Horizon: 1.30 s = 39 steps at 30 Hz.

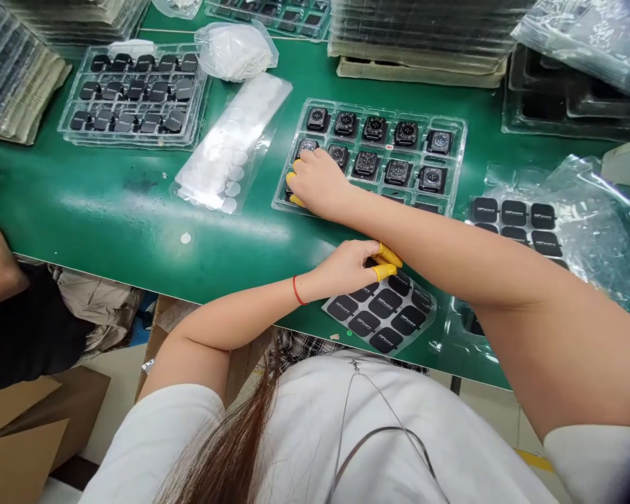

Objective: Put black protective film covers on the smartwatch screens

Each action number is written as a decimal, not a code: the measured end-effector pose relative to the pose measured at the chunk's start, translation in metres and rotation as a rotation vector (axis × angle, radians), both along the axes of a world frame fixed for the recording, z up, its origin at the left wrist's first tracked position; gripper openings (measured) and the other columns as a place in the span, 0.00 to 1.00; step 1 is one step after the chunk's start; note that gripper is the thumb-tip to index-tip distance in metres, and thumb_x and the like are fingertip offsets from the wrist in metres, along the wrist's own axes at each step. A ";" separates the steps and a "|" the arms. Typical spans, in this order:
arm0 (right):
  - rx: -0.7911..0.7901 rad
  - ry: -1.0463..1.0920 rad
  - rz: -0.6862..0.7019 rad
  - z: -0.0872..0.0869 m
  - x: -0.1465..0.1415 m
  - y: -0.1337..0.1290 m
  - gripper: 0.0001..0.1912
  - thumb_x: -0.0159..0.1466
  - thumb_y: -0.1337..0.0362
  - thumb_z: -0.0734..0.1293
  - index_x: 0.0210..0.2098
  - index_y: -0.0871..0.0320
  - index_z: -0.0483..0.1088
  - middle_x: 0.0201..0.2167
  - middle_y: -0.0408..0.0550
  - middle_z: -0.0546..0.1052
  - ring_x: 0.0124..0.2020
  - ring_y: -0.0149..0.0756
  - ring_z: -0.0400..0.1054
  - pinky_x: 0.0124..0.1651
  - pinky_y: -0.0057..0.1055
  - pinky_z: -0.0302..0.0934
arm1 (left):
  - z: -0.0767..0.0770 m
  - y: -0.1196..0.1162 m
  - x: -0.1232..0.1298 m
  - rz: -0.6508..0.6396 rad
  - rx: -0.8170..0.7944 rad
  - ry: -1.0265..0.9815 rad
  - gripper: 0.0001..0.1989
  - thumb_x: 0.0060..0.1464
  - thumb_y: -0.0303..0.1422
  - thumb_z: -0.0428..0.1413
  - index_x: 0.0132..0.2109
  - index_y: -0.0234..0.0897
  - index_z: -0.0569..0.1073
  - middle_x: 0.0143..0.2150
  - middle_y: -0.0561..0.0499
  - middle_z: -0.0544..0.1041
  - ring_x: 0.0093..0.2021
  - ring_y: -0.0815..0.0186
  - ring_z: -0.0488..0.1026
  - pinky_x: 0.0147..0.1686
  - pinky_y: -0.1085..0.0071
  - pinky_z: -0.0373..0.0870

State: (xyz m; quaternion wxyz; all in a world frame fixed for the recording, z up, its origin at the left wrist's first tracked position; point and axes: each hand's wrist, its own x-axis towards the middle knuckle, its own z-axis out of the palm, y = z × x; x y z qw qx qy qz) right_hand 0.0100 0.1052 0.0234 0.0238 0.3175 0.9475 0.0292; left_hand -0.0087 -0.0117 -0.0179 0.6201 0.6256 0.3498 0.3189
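Left of the hands, on the green bench [110, 210], lies a film strip of white discs [231, 143]. The right hand [318, 183], fingers half curled, covers the left end of a clear plastic tray [451, 168] of square black watch modules [397, 171]; whether it grips one is hidden. The left hand [346, 269], yellow finger cots [386, 262] pinched together, sits on a sheet of black pads [378, 315] at the bench's near edge, its hold unclear. The modules look light, stiff and fragile-faced, best taken by their sides.

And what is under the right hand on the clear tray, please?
The right hand covers the lower left cells of the clear plastic tray; one black watch case shows beyond it; whatever lies beneath cannot be seen.
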 end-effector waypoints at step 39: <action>-0.055 0.538 -0.118 0.001 0.175 -0.137 0.13 0.70 0.56 0.63 0.40 0.57 0.76 0.38 0.52 0.76 0.37 0.41 0.64 0.39 0.38 0.56 | 0.010 -0.010 0.007 -0.032 -0.089 0.032 0.31 0.51 0.39 0.64 0.58 0.42 0.60 0.56 0.45 0.70 0.47 0.64 0.74 0.43 0.68 0.76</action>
